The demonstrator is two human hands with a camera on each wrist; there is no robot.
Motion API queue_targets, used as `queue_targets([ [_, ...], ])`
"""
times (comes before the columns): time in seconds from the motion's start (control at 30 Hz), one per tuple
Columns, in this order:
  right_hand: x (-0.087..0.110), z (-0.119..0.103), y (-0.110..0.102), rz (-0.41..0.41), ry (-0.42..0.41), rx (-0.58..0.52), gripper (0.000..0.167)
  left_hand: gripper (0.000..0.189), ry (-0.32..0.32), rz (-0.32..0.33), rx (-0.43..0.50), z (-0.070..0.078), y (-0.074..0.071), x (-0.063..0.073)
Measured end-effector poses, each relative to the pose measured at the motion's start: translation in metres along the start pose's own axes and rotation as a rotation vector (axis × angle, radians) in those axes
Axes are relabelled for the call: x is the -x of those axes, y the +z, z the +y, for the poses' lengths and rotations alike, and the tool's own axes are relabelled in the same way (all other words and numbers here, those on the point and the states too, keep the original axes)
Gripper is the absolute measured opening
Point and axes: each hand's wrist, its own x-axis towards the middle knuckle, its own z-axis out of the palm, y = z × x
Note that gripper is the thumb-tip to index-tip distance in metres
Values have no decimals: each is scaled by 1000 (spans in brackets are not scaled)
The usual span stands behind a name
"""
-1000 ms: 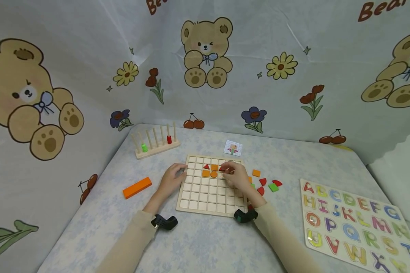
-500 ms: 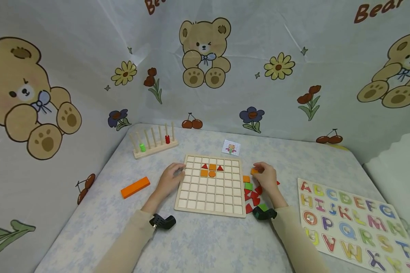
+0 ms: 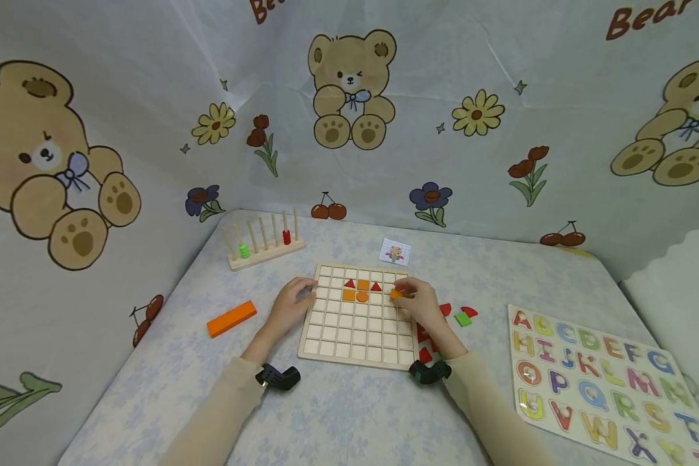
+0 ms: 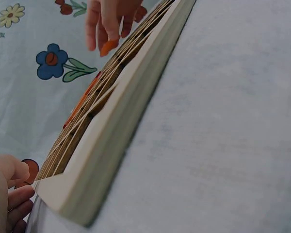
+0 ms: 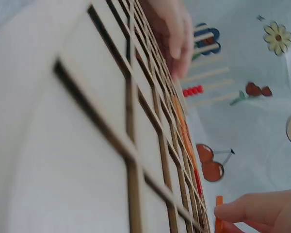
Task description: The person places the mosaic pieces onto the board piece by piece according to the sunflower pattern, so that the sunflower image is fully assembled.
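A wooden grid board (image 3: 355,328) lies on the table. On it are two red triangles (image 3: 375,287), two orange squares (image 3: 363,285) and an orange circle (image 3: 362,296). My right hand (image 3: 421,302) pinches another orange square tile (image 3: 396,294) just above the board's right part; the right wrist view shows this tile (image 5: 219,213) edge-on between thumb and finger. At the board's left edge my left hand (image 3: 291,309) rests, its loosely bent fingertips touching the frame. Loose red tiles (image 3: 424,355) lie right of the board, some hidden by my right hand and wrist.
A green tile (image 3: 463,319) lies farther right. Behind the board is a small pattern card (image 3: 395,252). A peg rack (image 3: 268,254) with green and red beads stands back left, an orange block (image 3: 232,318) at left, and an alphabet board (image 3: 606,382) at right.
My right hand set down the second red triangle, went right to the loose tiles, took an orange square and brought it back left over the board. The left hand stays at the board's edge.
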Motion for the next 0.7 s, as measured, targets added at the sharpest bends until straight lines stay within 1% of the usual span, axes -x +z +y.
queue_targets([
  [0.13, -1, -12, 16, -67, -57, 6, 29, 33, -10, -1, 4, -1, 1, -1],
  [0.23, -2, -17, 24, -77, -57, -16, 30, 33, -12, 3, -3, -2, 1, -1],
  [0.33, -3, -17, 29, -80, -52, -25, 29, 33, -9, 8, -15, -2, 3, -2],
  [0.53, -2, -17, 34, -59, -71, -7, 28, 33, -3, 10, -23, -4, 3, -2],
  [0.7, 4, -14, 27, -10, -87, -13, 28, 34, -2, -4, -19, -3, 2, -2],
])
